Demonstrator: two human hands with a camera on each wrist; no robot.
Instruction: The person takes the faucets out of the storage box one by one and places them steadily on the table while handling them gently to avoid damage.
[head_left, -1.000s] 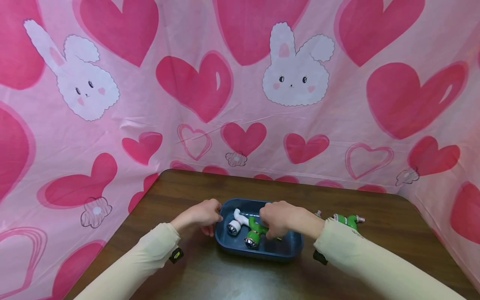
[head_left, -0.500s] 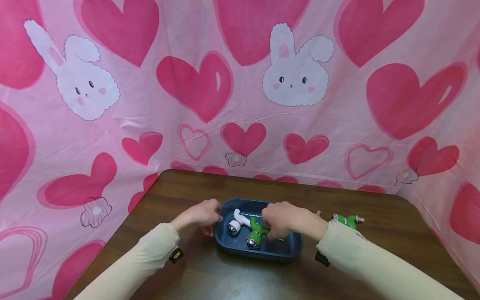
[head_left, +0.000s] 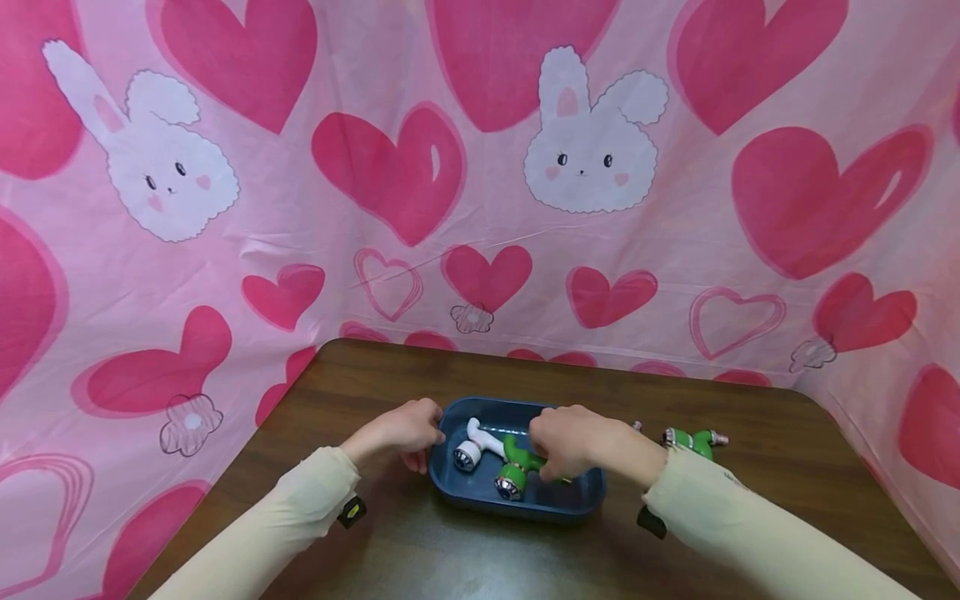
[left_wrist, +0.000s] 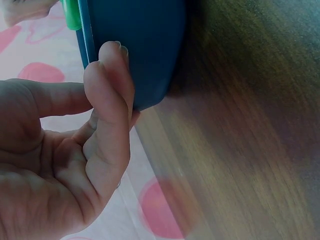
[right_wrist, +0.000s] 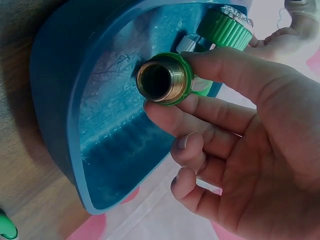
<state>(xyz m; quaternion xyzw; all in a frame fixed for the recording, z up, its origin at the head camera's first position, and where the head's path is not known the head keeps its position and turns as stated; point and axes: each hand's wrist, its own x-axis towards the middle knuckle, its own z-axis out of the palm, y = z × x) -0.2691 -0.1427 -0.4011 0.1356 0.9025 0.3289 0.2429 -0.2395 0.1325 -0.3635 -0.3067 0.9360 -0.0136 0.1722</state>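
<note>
My left hand (head_left: 405,429) pinches the left rim of a dark blue plastic basin (head_left: 517,510); in the left wrist view its thumb and curled fingers meet at the basin's wall (left_wrist: 145,45). My right hand (head_left: 573,442) is over the basin's right half, pinching a green tap (head_left: 512,479) near its threaded end. That brass thread (right_wrist: 177,82) faces the right wrist camera, thumb on one side and fingers on the other. The green tap's ribbed, chrome-faced knob points toward the front. Left of it, a white tap (head_left: 468,454) lies in the basin.
On the brown wooden table (head_left: 420,550), another green tap (head_left: 693,440) lies right of the basin, partly behind my right sleeve. A small metallic tip (head_left: 637,426) shows beside it. A pink cloth with hearts and rabbits (head_left: 487,200) hangs around the table's back and sides.
My right hand has shifted slightly to the right, and the green tap has slid with it, away from the white tap. My left hand and the basin have stayed put.
</note>
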